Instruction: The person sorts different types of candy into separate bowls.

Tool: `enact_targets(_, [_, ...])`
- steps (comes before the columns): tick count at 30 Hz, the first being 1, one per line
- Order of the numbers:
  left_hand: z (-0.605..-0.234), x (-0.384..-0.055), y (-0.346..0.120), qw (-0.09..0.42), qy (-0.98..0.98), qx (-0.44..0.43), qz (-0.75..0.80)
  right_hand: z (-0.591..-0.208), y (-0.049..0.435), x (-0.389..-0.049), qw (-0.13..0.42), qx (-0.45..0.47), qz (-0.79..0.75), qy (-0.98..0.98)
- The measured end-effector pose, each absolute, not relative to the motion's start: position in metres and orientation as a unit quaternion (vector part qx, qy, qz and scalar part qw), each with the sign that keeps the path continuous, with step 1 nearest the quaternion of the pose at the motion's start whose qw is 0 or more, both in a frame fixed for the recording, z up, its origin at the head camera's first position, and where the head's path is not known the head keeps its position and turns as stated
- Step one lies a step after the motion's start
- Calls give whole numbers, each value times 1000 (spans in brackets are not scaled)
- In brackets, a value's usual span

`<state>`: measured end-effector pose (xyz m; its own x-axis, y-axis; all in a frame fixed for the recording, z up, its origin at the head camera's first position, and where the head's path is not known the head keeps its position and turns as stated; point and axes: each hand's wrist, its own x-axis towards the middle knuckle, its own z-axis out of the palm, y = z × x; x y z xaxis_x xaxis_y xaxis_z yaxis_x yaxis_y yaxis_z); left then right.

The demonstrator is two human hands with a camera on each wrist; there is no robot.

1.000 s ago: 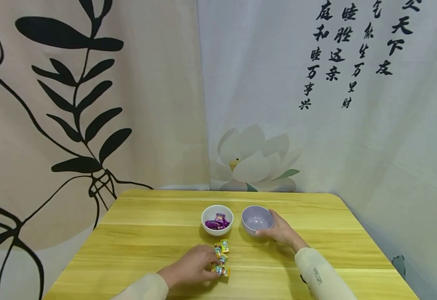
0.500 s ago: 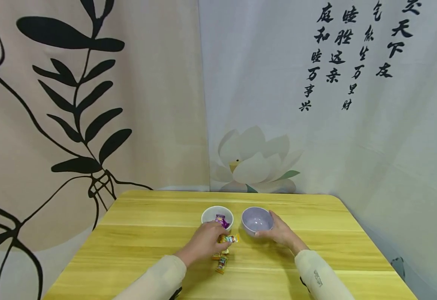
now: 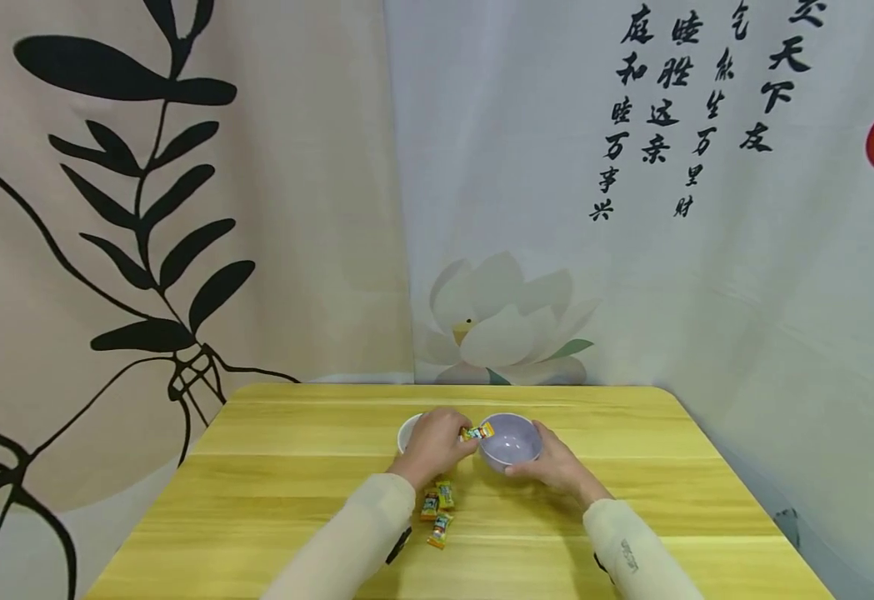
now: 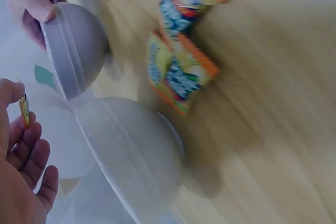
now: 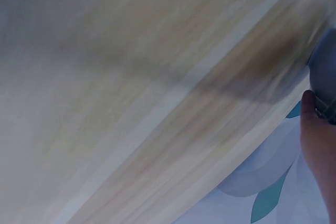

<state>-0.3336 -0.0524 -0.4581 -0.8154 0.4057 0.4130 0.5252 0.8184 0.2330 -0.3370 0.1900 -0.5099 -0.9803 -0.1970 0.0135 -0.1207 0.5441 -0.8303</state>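
My left hand [image 3: 437, 446] pinches a yellow wrapped candy [image 3: 477, 432] between thumb and finger, at the left rim of the purple bowl [image 3: 511, 442]. In the left wrist view the candy [image 4: 24, 109] shows edge-on above the bowls. My right hand [image 3: 559, 468] grips the purple bowl by its right side, thumb in front and fingers behind. The inside of that bowl shows no candy. Behind my left hand stands a white bowl [image 3: 406, 435], mostly hidden in the head view. Several yellow candies [image 3: 440, 528] lie on the wooden table in front of the bowls.
The light wooden table [image 3: 294, 483] reaches to a fabric backdrop [image 3: 317, 208] printed with black leaves, a pale lotus and dark writing. In the left wrist view the white bowl [image 4: 131, 150] stands close to the purple one.
My left hand has picked up a candy from the table group and carried it up and right, past the white bowl, to the purple bowl. My right hand keeps its hold.
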Motion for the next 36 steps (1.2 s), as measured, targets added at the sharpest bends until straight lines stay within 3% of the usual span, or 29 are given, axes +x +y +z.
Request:
enact_targets(9, [-454, -353, -21, 175, -945, -242, -136, -510, 190, -339, 39, -104, -471, 875])
enact_targets(17, [-454, -360, -6, 89, -968, -217, -89, -512, 189, -338, 41, -97, -472, 875])
enact_targets(36, [-439, -343, -51, 121, -956, -219, -152, -511, 190, -340, 36, -97, -456, 884])
